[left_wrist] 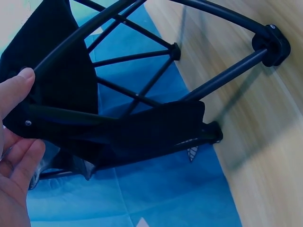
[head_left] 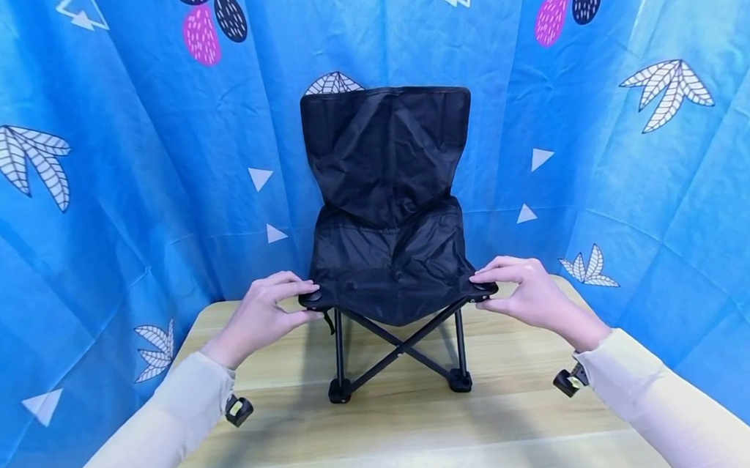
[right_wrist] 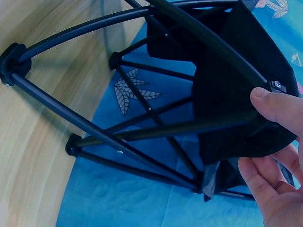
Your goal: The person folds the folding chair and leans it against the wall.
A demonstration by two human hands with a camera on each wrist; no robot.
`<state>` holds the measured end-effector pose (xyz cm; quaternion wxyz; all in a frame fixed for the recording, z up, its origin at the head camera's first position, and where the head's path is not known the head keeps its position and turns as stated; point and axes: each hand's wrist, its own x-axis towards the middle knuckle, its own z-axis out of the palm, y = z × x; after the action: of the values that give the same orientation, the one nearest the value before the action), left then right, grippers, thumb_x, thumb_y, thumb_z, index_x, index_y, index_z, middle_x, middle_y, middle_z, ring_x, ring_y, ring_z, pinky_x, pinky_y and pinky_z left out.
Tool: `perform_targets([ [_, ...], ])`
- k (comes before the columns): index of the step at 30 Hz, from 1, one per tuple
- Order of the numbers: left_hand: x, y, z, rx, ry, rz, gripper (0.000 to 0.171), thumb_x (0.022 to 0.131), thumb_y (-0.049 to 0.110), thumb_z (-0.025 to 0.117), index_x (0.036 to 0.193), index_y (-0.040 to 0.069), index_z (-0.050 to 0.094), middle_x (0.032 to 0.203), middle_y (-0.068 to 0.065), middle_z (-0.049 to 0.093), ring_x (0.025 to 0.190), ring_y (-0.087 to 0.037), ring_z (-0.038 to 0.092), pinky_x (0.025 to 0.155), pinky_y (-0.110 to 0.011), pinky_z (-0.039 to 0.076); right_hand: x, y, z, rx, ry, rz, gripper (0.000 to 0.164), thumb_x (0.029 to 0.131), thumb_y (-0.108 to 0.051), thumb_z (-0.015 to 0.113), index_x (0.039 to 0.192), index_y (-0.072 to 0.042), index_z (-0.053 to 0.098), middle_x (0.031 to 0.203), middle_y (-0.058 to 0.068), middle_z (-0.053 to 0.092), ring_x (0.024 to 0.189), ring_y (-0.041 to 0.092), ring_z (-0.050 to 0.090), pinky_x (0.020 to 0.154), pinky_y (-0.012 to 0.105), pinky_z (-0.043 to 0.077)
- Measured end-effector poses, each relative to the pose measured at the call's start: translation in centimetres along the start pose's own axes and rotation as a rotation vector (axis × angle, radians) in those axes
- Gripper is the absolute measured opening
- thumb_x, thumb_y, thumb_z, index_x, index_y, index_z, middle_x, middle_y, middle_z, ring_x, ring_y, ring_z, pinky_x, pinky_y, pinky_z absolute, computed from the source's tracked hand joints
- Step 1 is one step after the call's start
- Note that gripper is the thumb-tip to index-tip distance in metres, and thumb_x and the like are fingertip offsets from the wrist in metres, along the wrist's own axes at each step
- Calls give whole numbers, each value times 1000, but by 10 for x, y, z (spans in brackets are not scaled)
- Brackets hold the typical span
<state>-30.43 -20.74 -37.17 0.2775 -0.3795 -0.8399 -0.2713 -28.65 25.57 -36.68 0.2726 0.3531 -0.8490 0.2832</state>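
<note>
A small black folding chair point(head_left: 397, 261) stands unfolded and upright on the wooden table, its fabric seat and backrest facing me. My left hand point(head_left: 268, 308) pinches the seat's front left corner, thumb below and fingers on top. At the front right corner, my right hand point(head_left: 528, 292) grips in the same way. Crossed metal legs point(head_left: 399, 349) run down to black plastic feet point(head_left: 340, 391) on the tabletop. In the left wrist view the thumb point(left_wrist: 21, 85) lies against the corner joint. The right wrist view shows the other thumb point(right_wrist: 265, 97) by a tube end.
The pale wooden table point(head_left: 391, 438) extends under the chair and toward me. Blue patterned curtains point(head_left: 145, 171) hang behind it and on both sides, close to the backrest. A dark strap point(head_left: 329, 324) dangles beneath the seat's left corner. Each wrist wears a small black device point(head_left: 238, 410).
</note>
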Motion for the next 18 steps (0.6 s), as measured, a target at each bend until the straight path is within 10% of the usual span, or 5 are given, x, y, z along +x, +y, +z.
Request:
perform_targets([
  [18, 7, -2, 2, 0, 25, 31, 44, 76, 7, 100, 117, 7, 85, 100, -3, 78, 82, -16, 72, 68, -26, 61, 9, -2, 3, 28, 14, 20, 42, 70, 5, 99, 109, -7, 87, 106, 6, 82, 97, 27, 76, 86, 14, 56],
])
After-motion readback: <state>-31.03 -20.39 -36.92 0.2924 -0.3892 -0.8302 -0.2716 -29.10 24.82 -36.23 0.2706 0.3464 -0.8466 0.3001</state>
